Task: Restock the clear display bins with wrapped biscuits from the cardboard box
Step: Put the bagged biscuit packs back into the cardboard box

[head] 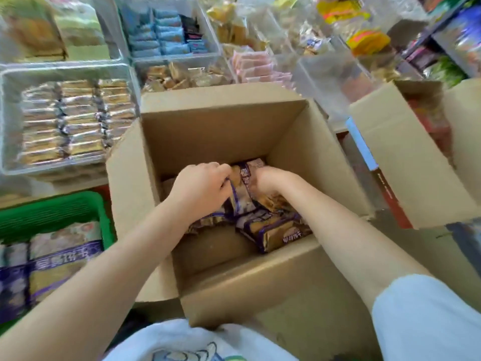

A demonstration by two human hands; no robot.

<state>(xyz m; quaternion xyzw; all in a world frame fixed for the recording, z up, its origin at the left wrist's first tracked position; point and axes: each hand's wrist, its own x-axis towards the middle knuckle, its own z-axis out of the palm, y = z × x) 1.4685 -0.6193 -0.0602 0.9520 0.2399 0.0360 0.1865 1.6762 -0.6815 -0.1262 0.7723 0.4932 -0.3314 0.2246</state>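
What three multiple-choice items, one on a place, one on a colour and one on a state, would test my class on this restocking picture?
1. Where are both hands?
A. inside the open cardboard box
B. in the green basket
C. on a clear bin's rim

2. What colour is the basket at lower left?
A. red
B. green
C. blue

3. What is the left hand doing?
A. lying flat and idle
B. pointing at a shelf
C. gripping wrapped biscuits

Answers:
1 A: the left hand and right hand reach down between the walls of the cardboard box.
2 B: the basket has a green rim and holds purple-banded packs.
3 C: its fingers curl round a purple-edged pack among the wrapped biscuits in the box.
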